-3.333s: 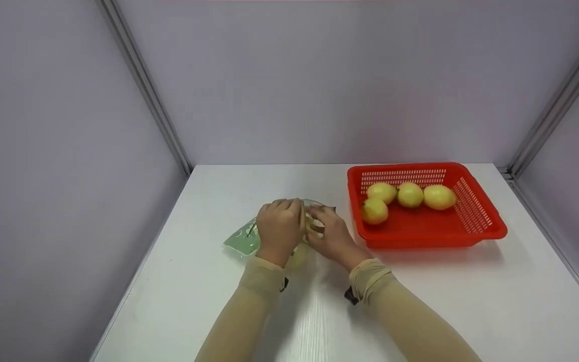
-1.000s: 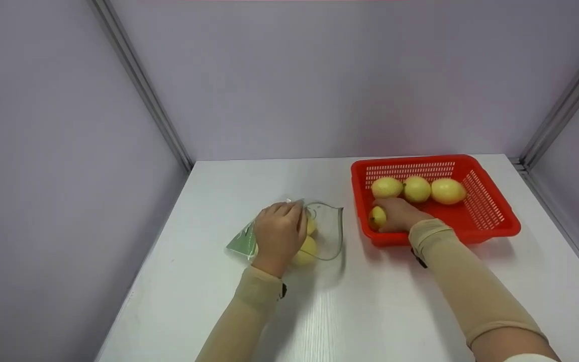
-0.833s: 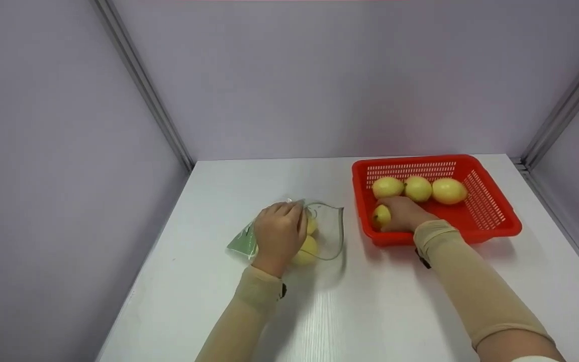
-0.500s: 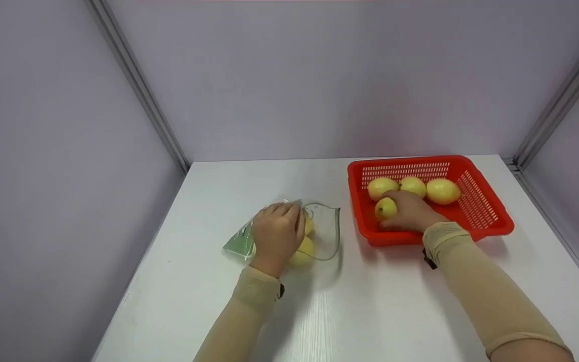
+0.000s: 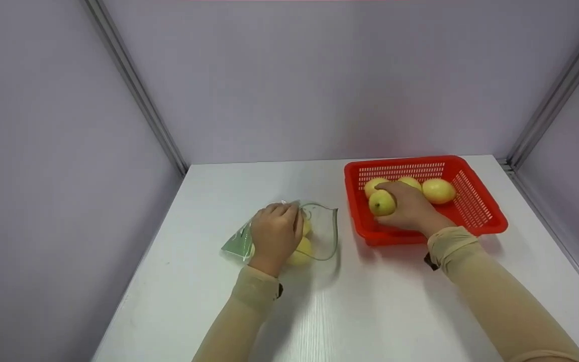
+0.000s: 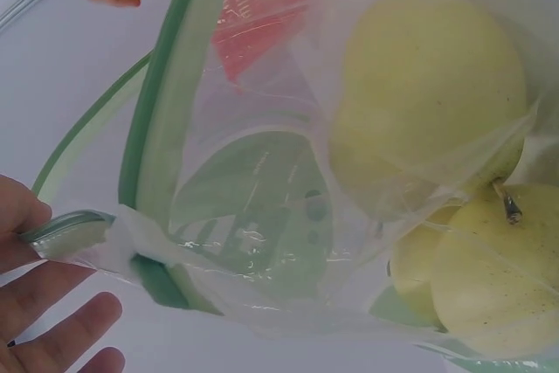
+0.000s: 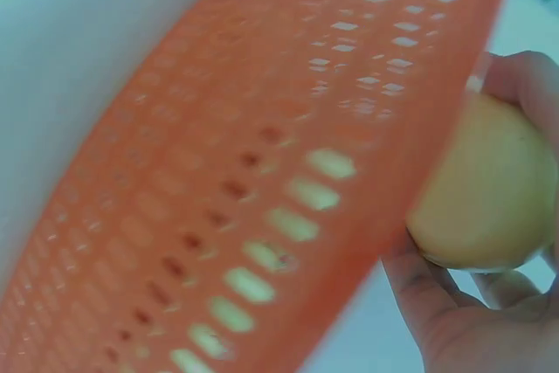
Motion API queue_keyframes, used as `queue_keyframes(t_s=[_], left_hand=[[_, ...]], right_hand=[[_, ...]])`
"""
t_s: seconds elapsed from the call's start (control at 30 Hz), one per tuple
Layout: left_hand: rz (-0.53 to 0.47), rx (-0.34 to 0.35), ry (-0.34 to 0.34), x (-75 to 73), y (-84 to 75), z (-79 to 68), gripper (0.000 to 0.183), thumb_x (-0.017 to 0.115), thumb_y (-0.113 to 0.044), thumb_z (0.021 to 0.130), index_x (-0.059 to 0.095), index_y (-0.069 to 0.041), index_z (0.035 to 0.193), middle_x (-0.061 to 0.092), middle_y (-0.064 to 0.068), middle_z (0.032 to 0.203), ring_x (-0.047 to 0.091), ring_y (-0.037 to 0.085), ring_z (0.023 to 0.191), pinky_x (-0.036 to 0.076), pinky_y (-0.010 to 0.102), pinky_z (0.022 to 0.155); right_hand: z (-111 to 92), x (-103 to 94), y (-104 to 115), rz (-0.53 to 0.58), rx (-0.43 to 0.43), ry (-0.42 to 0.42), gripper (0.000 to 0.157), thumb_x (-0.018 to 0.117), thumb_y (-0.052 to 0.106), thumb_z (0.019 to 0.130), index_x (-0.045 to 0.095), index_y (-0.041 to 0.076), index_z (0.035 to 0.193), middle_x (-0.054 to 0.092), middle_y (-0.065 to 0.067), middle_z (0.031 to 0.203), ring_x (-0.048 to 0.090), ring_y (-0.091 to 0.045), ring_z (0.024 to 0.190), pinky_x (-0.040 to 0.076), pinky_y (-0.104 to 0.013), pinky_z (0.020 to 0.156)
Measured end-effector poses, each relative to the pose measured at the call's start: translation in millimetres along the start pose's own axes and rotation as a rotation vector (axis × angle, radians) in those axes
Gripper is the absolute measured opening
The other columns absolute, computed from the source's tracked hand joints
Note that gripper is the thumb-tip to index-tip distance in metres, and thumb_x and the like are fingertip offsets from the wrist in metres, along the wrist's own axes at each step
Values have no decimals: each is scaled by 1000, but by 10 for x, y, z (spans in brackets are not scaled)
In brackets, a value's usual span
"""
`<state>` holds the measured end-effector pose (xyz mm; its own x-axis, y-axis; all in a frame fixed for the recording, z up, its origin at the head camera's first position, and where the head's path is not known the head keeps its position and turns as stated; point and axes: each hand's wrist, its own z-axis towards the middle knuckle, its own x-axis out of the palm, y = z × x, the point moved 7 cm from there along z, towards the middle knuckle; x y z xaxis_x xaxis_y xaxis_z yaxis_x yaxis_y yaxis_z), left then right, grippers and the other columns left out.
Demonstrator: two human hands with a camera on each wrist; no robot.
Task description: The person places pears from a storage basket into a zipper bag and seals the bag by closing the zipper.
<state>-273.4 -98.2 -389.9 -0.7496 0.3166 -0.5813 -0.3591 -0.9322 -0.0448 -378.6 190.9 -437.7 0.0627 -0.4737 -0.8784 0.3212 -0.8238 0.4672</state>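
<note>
My left hand [image 5: 275, 234] rests at the mouth of a clear plastic bag [image 6: 249, 207] with green edging, its thumb and index finger pinching the bag's rim. Several yellow pears [image 6: 428, 93] lie inside the bag, partly hidden by the hand in the head view. The bag's opening, spread wide, faces right. My right hand [image 5: 412, 208] grips a yellow pear [image 5: 382, 202] from its right side, above the red basket [image 5: 385, 239]. In the right wrist view, fingers curl round this pear [image 7: 489, 185] beside the perforated basket wall.
Three more pears [image 5: 439, 191] sit along the back of the basket, two of them partly covered by my right hand. The white table [image 5: 329, 322] is bounded by a grey back wall [image 5: 289, 90] and side walls.
My right hand has left the bag, reached into the basket, taken hold of the front-left pear and raised it. The left hand stays at the bag, whose mouth now stands open.
</note>
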Motion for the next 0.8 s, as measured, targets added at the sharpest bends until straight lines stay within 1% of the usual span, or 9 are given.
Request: queue_keyframes(t_s=[0.1, 0.23, 0.37, 0.5, 0.6, 0.8], left_hand=[[2, -2, 6, -9, 3, 4, 21, 61, -24, 90, 77, -11, 94, 75, 3, 88, 71, 22, 83, 57, 39, 73], [11, -8, 14, 3, 11, 8, 21, 61, -24, 90, 77, -11, 94, 75, 2, 88, 70, 22, 83, 56, 39, 72], [8, -13, 20, 18, 14, 13, 21, 61, -24, 90, 77, -12, 95, 75, 2, 89, 70, 22, 83, 56, 39, 72], [1, -15, 17, 10, 9, 18, 20, 63, -24, 89, 77, -11, 95, 75, 3, 88, 70, 22, 83, 56, 39, 71], [14, -7, 0, -10, 0, 25, 19, 64, -24, 89, 77, -11, 93, 75, 2, 85, 70, 22, 81, 56, 39, 70], [57, 12, -44, -43, -7, 39, 16, 65, -24, 87, 77, -13, 88, 74, 0, 81, 70, 20, 77, 56, 38, 68]], right_hand=[[-45, -12, 186, 6, -54, -28, 77, 85, 37, 67, 50, 24, 136, 56, 2, 127, 50, -22, 115, 44, -51, 97], [-122, 22, 457, 14, -172, -64, 73, 85, 35, 68, 53, 27, 133, 57, 5, 124, 52, -18, 111, 46, -48, 96], [-226, 94, 749, 13, -315, -94, 69, 86, 32, 66, 57, 24, 129, 60, 4, 119, 55, -16, 109, 48, -44, 94], [-328, 211, 1013, 29, -435, -100, 67, 87, 30, 66, 59, 23, 126, 59, 5, 121, 55, -13, 111, 50, -38, 93], [-374, 311, 1174, 45, -492, -94, 66, 86, 30, 66, 58, 25, 126, 57, 6, 120, 56, -10, 109, 52, -34, 90], [-374, 537, 1398, 54, -574, -92, 66, 86, 31, 65, 58, 23, 124, 59, 3, 117, 58, -12, 102, 54, -32, 83]])
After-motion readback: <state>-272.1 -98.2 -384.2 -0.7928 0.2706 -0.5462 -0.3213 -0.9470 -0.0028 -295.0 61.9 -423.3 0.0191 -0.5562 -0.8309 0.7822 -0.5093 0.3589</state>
